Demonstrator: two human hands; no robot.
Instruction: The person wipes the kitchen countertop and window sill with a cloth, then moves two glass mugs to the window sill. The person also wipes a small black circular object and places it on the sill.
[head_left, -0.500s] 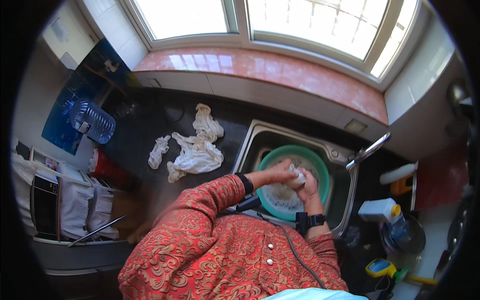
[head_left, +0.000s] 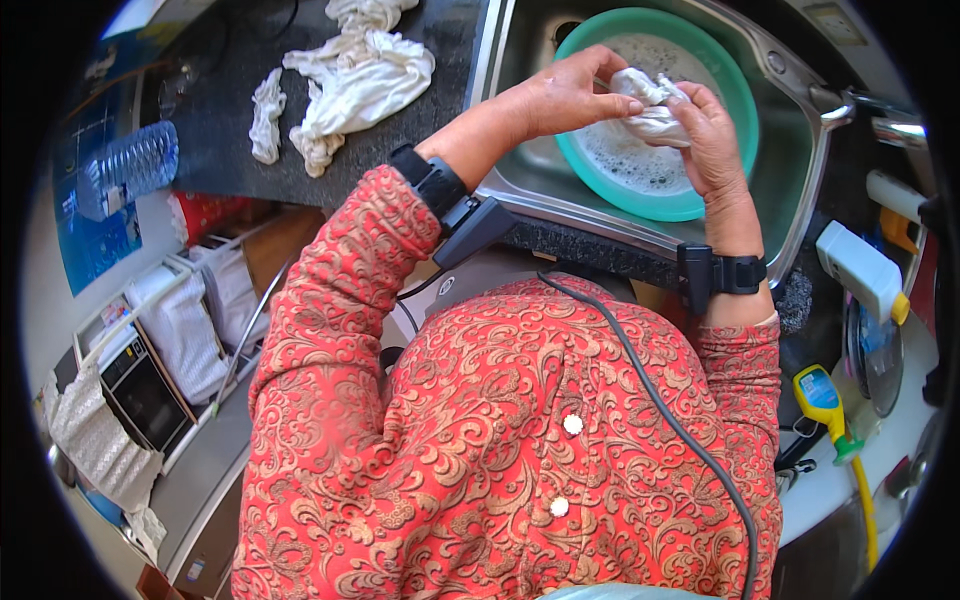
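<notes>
Over a green basin (head_left: 742, 120) of foamy water (head_left: 635, 165), a small bunched white cloth (head_left: 655, 122) is held between both hands. My left hand (head_left: 572, 92) grips its left side with thumb and fingers. My right hand (head_left: 712, 145) closes on the opposite side, the fingertips pressed into the folds. The cloth is above the suds, and its full shape is hidden in the bunching. The basin stands in a steel sink (head_left: 532, 165). On the dark counter to the left lie a crumpled white cloth (head_left: 370, 85) and a smaller twisted one (head_left: 267, 115).
A faucet (head_left: 900, 130) stands at the sink's right. Beyond the right rim are a white bottle with a yellow cap (head_left: 860, 265) and a yellow-handled brush (head_left: 825, 400). A large clear plastic bottle (head_left: 130, 170) is at far left. A black cable (head_left: 660, 375) crosses my front.
The view has tipped down toward my body, so the window is out of sight. My hands have shifted from wringing close together to holding the cloth more spread between them.
</notes>
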